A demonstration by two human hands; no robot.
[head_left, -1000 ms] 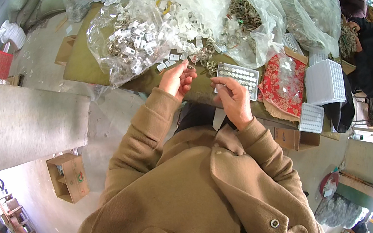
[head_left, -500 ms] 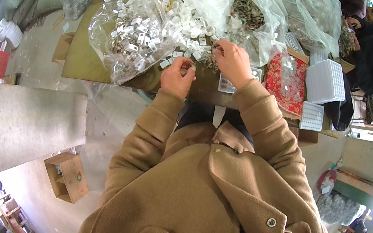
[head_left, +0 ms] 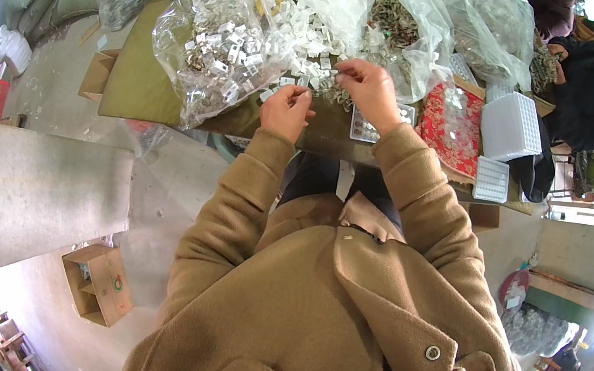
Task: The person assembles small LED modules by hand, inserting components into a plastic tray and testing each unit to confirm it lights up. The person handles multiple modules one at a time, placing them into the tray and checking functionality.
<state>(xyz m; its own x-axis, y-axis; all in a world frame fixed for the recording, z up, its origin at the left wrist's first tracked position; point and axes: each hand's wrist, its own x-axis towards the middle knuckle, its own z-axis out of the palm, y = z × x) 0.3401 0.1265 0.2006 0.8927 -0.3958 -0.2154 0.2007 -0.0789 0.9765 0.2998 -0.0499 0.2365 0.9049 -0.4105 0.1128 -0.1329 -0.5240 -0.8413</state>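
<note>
Along the worktop's [head_left: 138, 78] near edge, the left hand [head_left: 286, 115] curls inward, its thumb close to the fingers; the right hand [head_left: 374, 94] has its fingertips drawn narrow just beside some metal parts [head_left: 338, 95]. Whether either hand holds anything, I cannot tell. Partly hidden by the right hand, a tray [head_left: 360, 138] lies at that edge. White pieces [head_left: 310, 30] are heaped farther back, beside a clear bag [head_left: 208, 98].
</note>
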